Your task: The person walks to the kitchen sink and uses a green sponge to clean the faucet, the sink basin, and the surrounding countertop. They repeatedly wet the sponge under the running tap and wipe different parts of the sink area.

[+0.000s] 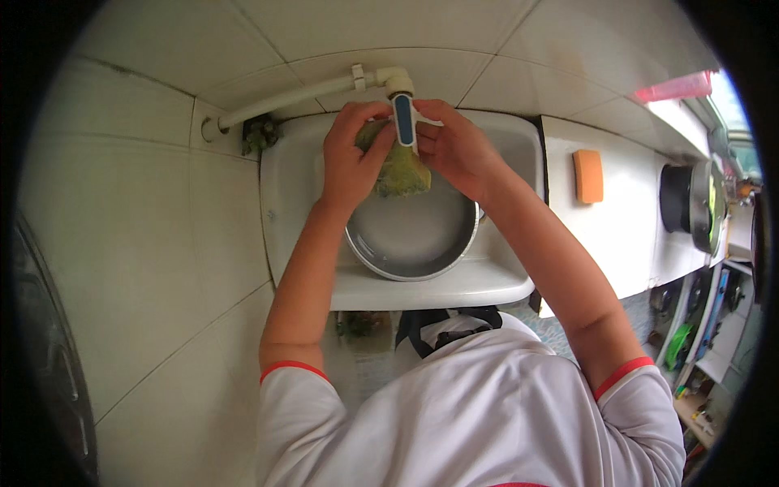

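Observation:
A limp yellow-green piece (405, 176), a scouring cloth or something like it, hangs under the tap over a grey metal pan (414, 268). My left hand (359, 152) grips its upper left part between thumb and fingers. On the other side of the tap is my right hand (456, 146), fingers bent towards the piece; the tap handle hides whether they hold it. The white tap (404, 122) has a blue-grey panel on its lever. Cloudy liquid seems to lie in the pan, which sits in a white sink (389, 298).
Right of the sink, an orange sponge (588, 176) lies on a white counter (602, 243). Farther right stands a dark pot (675, 198) beside a metal-rimmed vessel (706, 207). A pale pipe (292, 97) runs along the tiled wall to the tap. Shelves (700, 341) hold kitchen things below.

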The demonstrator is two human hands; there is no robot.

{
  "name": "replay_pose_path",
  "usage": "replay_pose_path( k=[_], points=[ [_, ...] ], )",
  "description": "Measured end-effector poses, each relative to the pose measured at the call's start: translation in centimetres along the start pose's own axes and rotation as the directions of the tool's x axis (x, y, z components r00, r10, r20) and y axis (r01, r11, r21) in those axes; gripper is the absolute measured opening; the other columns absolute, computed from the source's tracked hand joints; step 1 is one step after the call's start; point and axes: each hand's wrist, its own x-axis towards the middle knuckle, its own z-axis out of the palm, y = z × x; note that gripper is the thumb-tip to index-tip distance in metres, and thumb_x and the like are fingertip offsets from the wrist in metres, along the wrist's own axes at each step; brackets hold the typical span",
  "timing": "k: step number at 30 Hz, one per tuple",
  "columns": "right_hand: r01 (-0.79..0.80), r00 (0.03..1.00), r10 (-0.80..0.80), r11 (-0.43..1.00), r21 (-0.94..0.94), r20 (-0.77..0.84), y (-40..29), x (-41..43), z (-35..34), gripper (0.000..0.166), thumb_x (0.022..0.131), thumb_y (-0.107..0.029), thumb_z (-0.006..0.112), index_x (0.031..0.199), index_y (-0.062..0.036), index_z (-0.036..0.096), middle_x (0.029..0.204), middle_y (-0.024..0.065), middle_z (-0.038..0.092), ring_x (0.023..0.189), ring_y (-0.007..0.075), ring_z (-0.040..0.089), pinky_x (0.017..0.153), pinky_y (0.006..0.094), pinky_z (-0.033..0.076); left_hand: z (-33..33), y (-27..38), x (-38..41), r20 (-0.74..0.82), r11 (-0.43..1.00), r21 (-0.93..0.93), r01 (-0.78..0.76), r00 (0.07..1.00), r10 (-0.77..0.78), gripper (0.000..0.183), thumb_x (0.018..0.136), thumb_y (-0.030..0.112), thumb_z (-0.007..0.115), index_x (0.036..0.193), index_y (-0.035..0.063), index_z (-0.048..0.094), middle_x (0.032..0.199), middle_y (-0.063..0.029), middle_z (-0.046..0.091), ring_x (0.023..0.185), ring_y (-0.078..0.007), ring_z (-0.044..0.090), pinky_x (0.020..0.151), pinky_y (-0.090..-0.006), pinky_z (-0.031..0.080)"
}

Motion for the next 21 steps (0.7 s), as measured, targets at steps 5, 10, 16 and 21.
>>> replay_pose_path(
  k=[5,10,16,21],
  points=[
    [0.054,0.998,-0.058,0.994,-0.095,-0.038,0.6,0.3,-0.1,0.033,0.087,-0.022,0.054,0.112,-0.003,0.043,0.106,0.0102,0.054,0.099,0.0186,0.054,0.086,0.0327,0.042,-1.0,-0.9,1.4,0.135,0.983,0.012,-0.181,0.975,0.178,0.019,0.076,0.005,0.063,0.094,0.0076,0.057,0.086,-0.0073,0.056,0.079,-0.025,0.056,0.072,-0.031,0.045],
    [0.049,0.996,-0.058,0.991,-0.127,-0.065,0.6,0.5,0.3,0.031,0.089,-0.021,0.053,0.112,-0.003,0.042,0.105,0.01,0.055,0.099,0.0182,0.053,0.087,0.0325,0.041,-0.8,-1.4,0.6,0.12,0.989,-0.014,-0.147,0.982,0.148,0.019,0.077,0.004,0.063,0.095,0.0085,0.058,0.088,-0.0064,0.056,0.08,-0.0248,0.056,0.072,-0.0313,0.046],
    [0.023,0.997,-0.03,0.995,-0.099,-0.066,0.7,0.8,0.0,0.029,0.09,-0.02,0.05,0.113,-0.0036,0.043,0.106,0.0083,0.055,0.099,0.017,0.054,0.087,0.0322,0.042,-0.4,-2.0,-0.5,-0.023,0.971,-0.236,-0.022,1.0,0.017,0.021,0.073,-0.003,0.062,0.091,0.0063,0.057,0.087,-0.0076,0.055,0.078,-0.0228,0.056,0.071,-0.0292,0.045],
    [0.028,1.0,-0.028,0.996,-0.082,-0.009,0.7,0.9,-0.2,0.027,0.091,-0.018,0.048,0.114,-0.0038,0.043,0.108,0.0082,0.055,0.098,0.0163,0.055,0.087,0.0325,0.042,-0.8,-2.1,0.8,0.015,0.982,-0.131,-0.134,0.99,0.137,0.021,0.073,0.003,0.065,0.092,0.0073,0.059,0.086,-0.0067,0.055,0.078,-0.0233,0.056,0.07,-0.0301,0.046]
  ],
)
